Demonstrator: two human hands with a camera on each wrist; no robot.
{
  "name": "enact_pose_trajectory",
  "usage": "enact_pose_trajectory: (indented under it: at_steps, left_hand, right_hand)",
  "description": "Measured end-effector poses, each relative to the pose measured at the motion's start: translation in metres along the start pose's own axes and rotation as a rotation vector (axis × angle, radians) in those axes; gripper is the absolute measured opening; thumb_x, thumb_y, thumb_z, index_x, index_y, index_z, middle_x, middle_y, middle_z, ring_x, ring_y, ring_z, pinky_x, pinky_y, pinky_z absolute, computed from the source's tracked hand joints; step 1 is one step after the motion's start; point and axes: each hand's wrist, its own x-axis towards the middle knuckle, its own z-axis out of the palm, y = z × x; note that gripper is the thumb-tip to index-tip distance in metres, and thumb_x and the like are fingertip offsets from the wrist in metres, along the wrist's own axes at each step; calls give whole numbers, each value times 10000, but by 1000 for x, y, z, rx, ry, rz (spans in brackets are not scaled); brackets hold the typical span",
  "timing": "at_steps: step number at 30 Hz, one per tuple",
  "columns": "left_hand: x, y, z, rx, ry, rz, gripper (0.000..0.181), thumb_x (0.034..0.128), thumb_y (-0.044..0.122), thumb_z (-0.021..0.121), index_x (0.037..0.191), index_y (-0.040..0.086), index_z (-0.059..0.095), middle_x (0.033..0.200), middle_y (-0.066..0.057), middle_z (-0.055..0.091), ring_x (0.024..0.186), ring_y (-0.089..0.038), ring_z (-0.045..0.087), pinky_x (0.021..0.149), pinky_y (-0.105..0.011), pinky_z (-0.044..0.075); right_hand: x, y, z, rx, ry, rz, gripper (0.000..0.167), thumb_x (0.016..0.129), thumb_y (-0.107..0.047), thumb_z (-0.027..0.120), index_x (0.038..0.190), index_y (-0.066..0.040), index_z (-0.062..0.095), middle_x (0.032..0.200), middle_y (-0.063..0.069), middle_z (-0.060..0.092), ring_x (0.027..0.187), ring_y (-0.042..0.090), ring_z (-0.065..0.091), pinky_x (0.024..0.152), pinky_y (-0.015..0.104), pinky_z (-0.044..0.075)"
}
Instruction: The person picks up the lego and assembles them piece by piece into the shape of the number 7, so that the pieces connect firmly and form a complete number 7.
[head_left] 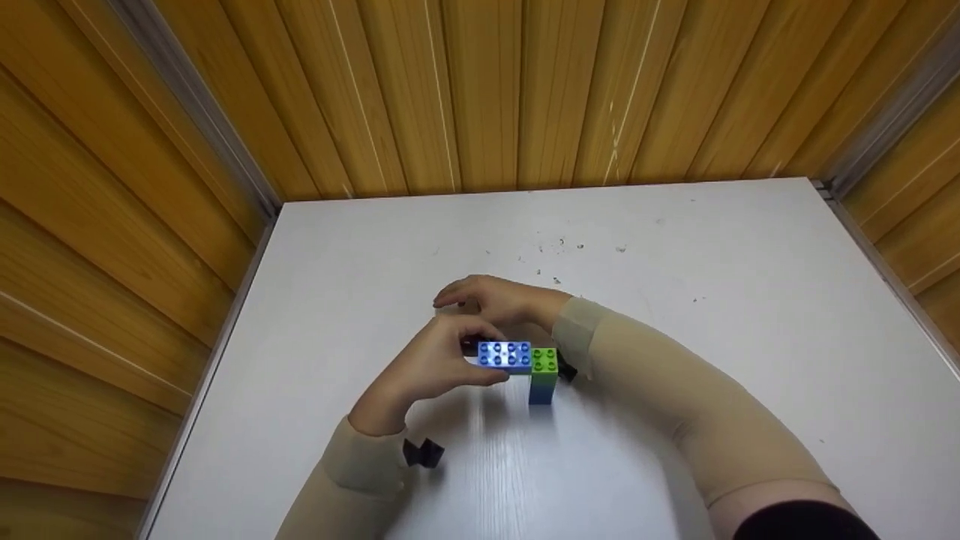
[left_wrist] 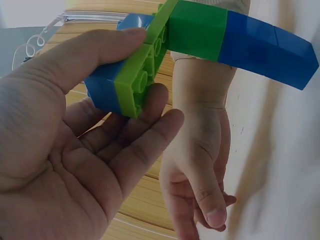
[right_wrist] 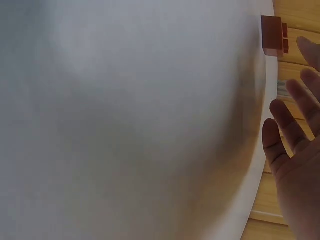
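Note:
My left hand pinches a blue brick between thumb and fingers. It is joined to a lime green brick. A column hangs from the lime brick's other end: a green brick, then blue with a seam across it. From above, lime studs show beside the blue brick. Behind my left hand, my right hand reaches across leftward, its fingers loosely bent and holding nothing. Past its fingertips a red brick stands on the table, apart from them; the head view does not show it clearly.
The white table carries small dark marks beyond the hands. Wood-patterned panels rise behind it and at both sides. My right forearm crosses the right of the table. A black wrist mount juts from my left wrist.

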Motion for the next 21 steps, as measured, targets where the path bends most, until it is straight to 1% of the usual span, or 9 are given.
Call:
enact_pose_trajectory:
  at_steps: [3, 5, 7, 11, 14, 17, 21]
  left_hand:
    - [2, -4, 2, -24, -5, 6, 337, 880, 114, 961, 1188, 95, 826, 1128, -52, 812, 1008, -152, 706, 901, -248, 599]
    - [3, -6, 3, -33, -4, 6, 341, 878, 117, 962, 1188, 99, 821, 1125, -48, 804, 1004, -156, 698, 895, -246, 592]
    - [3, -9, 5, -44, -7, 6, 341, 879, 124, 963, 1186, 106, 817, 1123, -43, 798, 999, -158, 693, 891, -250, 589]
    - [3, -11, 8, -56, -11, 6, 346, 879, 138, 968, 1185, 119, 810, 1128, -37, 784, 996, -164, 689, 897, -282, 598]
    - [2, -11, 8, -53, -7, 9, 345, 878, 148, 972, 1181, 124, 808, 1128, -34, 780, 998, -165, 686, 909, -325, 609]
    - [2, -11, 8, -54, -7, 8, 344, 879, 148, 971, 1180, 127, 806, 1119, -19, 780, 994, -158, 685, 909, -353, 615]
    - [3, -10, 9, -60, -15, 3, 335, 884, 151, 966, 1179, 140, 808, 1109, 4, 781, 994, -150, 687, 901, -318, 607]
  right_hand:
    - [5, -3, 4, -32, -20, -69, 487, 1078, -91, 719, 1562, -63, 670, 1652, 136, 645, 1577, 380, 552, 1351, 557, 429]
    - [8, -3, 7, -56, -13, -111, 442, 1075, -53, 704, 1517, -37, 702, 1580, 148, 702, 1497, 376, 618, 1303, 541, 485]
    - [10, -4, 9, -78, 3, -130, 408, 1063, -32, 705, 1470, -26, 734, 1499, 140, 755, 1405, 351, 674, 1240, 506, 538]
    - [9, -4, 12, -82, 36, -119, 348, 1041, -62, 758, 1385, -72, 801, 1354, 91, 824, 1267, 282, 732, 1143, 444, 590]
    - [9, -4, 14, -85, 50, -110, 292, 1047, -117, 777, 1333, -123, 834, 1288, 53, 844, 1231, 244, 741, 1123, 422, 597]
    - [8, -6, 14, -96, 59, -85, 244, 1072, -180, 767, 1301, -135, 841, 1261, 39, 840, 1221, 226, 734, 1117, 415, 596]
    - [0, -5, 11, -81, 90, -13, 237, 1079, -202, 772, 1293, -123, 835, 1283, 59, 823, 1234, 238, 723, 1124, 440, 597]
